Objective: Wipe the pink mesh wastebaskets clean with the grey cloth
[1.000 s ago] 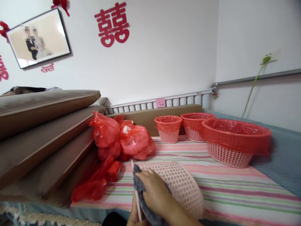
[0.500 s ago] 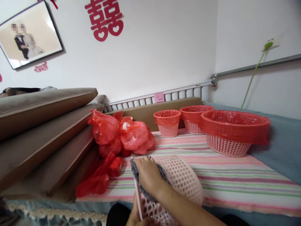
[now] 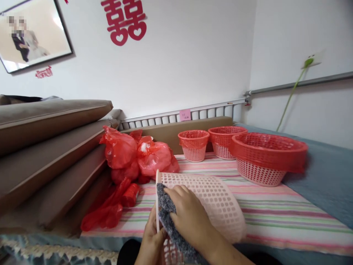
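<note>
A pale pink plastic basket (image 3: 217,198) with a lattice wall lies tipped on its side in front of me, its rim facing left. My left hand (image 3: 153,230) grips that rim from the lower left, the thumb on the near side. A dark grey fuzzy cloth (image 3: 172,224) is under my right hand (image 3: 190,213), whose fingers close over it and press it against the basket near the rim. The cloth's lower end hangs down along the wall. Part of my left fingers is hidden behind the rim.
Three pink baskets lined with red plastic bags (image 3: 193,143) stand along the back right. Filled red bags (image 3: 154,154) and a red roll (image 3: 130,195) lie at left on the striped sheet (image 3: 286,213). Stacked cushions (image 3: 55,140) rise at the far left.
My right hand and the cloth have moved down and right from the rim's top. The basket's rim has turned more upright, and more of my left hand shows.
</note>
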